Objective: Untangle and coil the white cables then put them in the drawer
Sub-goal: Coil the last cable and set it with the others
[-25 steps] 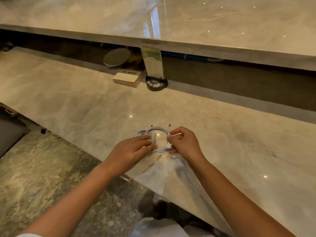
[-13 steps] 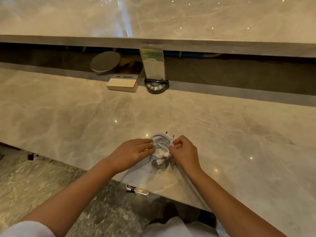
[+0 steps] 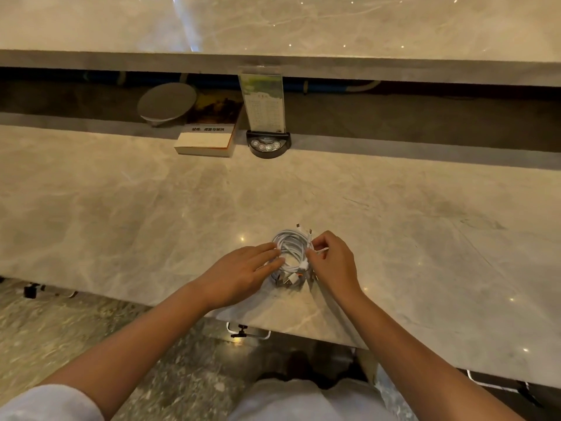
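Note:
A loose coil of white cables (image 3: pixel 292 249) lies on the marble counter (image 3: pixel 121 214) near its front edge, with several plug ends sticking out at the top and bottom. My left hand (image 3: pixel 243 273) rests on the coil's left side with straight fingers laid over the strands. My right hand (image 3: pixel 332 262) is at the coil's right side, its fingertips pinching a strand. No drawer front is plainly visible; a metal handle (image 3: pixel 247 331) shows under the counter's edge.
At the back of the counter lie a book (image 3: pixel 206 138), a round grey plate (image 3: pixel 167 101) and a menu stand on a black button base (image 3: pixel 268 141). A raised marble ledge (image 3: pixel 303 65) runs above them. Speckled floor lies below left.
The cables have drawn from a wide open loop into a tighter bundle of several turns. Both hands stay on either side of it; the view has shifted so that the coil sits lower.

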